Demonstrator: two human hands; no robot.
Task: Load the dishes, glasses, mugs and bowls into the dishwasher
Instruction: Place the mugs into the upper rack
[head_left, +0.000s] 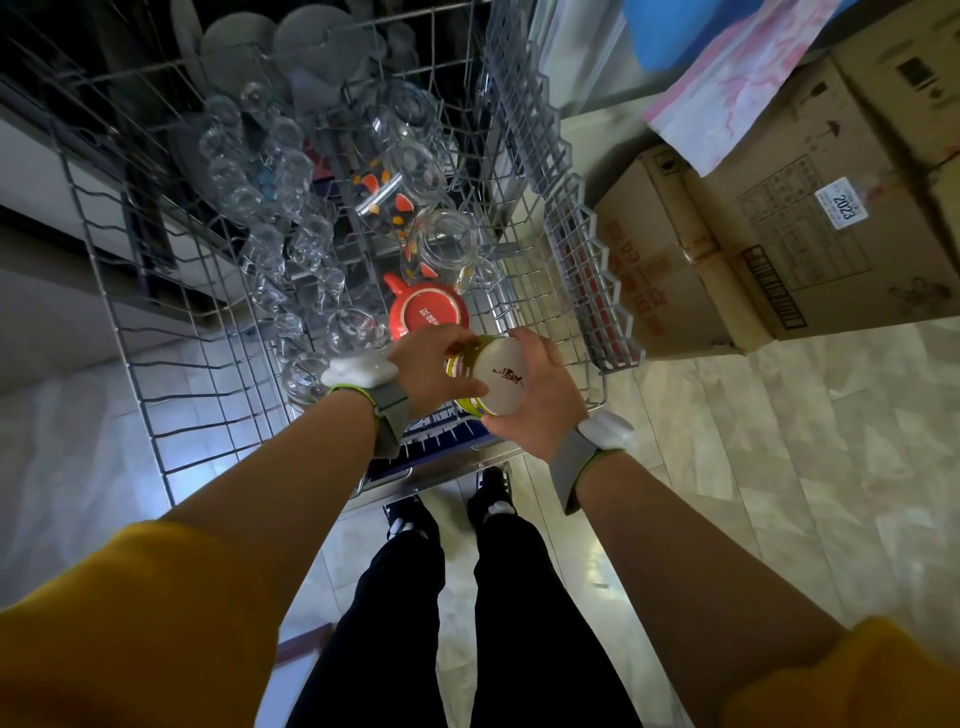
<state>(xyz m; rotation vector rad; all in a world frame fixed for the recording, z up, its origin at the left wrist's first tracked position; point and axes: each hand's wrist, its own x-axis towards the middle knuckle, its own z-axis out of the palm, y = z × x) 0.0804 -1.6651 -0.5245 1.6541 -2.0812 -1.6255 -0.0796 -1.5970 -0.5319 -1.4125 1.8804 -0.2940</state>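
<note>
My feet stand on the pale tiled floor (727, 467) at the front edge of the pulled-out upper rack (171, 395). Both hands hold a green and yellow mug (493, 379) over the rack's near right corner, its white base turned up toward me. My left hand (431, 364) curls its fingers and thumb around the mug's left side; my right hand (540, 395) cups the right side, thumb under the rim. Just beyond the mug a red mug (428, 314) sits upside down in the rack. Farther in, clear glasses (270, 208) fill the left rows and glass mugs (447, 244) the middle. Cardboard boxes (753, 249) stand to the right of the rack.
</note>
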